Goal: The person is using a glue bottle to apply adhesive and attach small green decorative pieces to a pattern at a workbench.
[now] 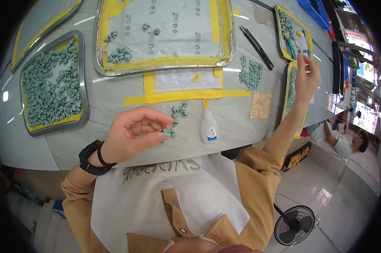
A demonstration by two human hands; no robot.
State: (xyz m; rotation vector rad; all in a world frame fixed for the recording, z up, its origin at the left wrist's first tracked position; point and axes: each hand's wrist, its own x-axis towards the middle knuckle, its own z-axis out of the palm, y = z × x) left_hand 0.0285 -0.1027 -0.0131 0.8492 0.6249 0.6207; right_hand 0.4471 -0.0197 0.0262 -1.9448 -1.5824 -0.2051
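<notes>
My left hand [135, 133], with a black watch [93, 158] on its wrist, is closed in a pinch near the table's front edge. At its thumb and index tips is a small blue-green folded piece [169, 133]. A few more such pieces [180, 109] lie just beyond. To their right stands a white squeeze bottle [209, 126] with a thin yellow nozzle. Far out to the right, my right hand [308, 78] has its fingers bent together at the near end of a yellow-edged tray [278, 29]; what they hold, if anything, cannot be made out.
A metal-rimmed tray [84, 84] full of blue-green pieces stands at left. A larger paper-lined tray [165, 65] lies at the back. Near it are a black pen-like tool [257, 47], a loose cluster of pieces [251, 75] and a tan square [260, 106]. A fan [294, 225] stands on the floor.
</notes>
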